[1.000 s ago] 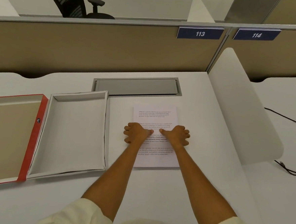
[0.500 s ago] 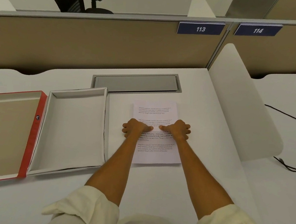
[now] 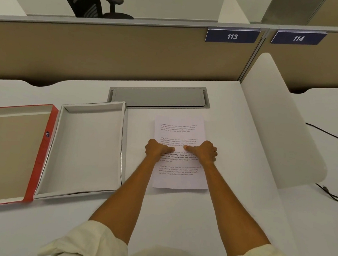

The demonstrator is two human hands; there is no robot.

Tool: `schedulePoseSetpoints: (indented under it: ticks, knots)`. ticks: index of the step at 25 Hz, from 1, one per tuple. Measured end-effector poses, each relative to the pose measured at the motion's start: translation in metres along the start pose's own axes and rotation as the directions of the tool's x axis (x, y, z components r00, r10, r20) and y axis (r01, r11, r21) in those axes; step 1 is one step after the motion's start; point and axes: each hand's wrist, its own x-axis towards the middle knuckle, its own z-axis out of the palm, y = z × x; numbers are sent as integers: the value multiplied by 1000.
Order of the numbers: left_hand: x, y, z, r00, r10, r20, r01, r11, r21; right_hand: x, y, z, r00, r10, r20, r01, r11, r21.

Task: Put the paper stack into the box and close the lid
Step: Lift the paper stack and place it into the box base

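A white paper stack (image 3: 177, 180) with printed text lies flat on the desk, right of the box. My left hand (image 3: 156, 150) is at its left edge and my right hand (image 3: 206, 151) at its right edge. Both thumbs press on the top sheet and point toward each other, with the fingers curled down at the sides. The open white box (image 3: 123, 144) stands empty just left of the paper. Its red-edged lid (image 3: 42, 151) lies upside down further left, touching the box.
A grey cable hatch (image 3: 158, 96) is set into the desk behind the paper. A white curved divider (image 3: 280, 123) stands at the right, with black cables (image 3: 331, 195) beyond it. A tan partition (image 3: 109, 51) closes the back.
Both hands stay on the paper's middle and their fingers have curled in slightly. The paper, box and lid have not moved; only the view has shifted a little.
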Motion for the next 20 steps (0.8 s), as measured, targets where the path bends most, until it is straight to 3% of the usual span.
schedulePoseSetpoints:
  ticks: [5,9,13,16,20]
  knots:
    - [-5,-1,4,1000,17,-9,-18,997,-75,-2,0,-1,997,-61,51,55,993,106]
    - [-18,1,5,988,115,-105,-122,990,-68,-13,-4,-3,994,-92,-52,97,990,98]
    - [-31,16,-8,956,207,-205,-243,956,-165,-24,-11,-17,965,-178,-192,219,950,223]
    - [-44,26,-14,901,326,-286,-396,887,-237,-36,-16,-28,907,-258,-334,381,841,385]
    - [-62,26,-11,796,481,-368,-599,715,-360,-49,-15,-36,820,-360,-444,568,605,558]
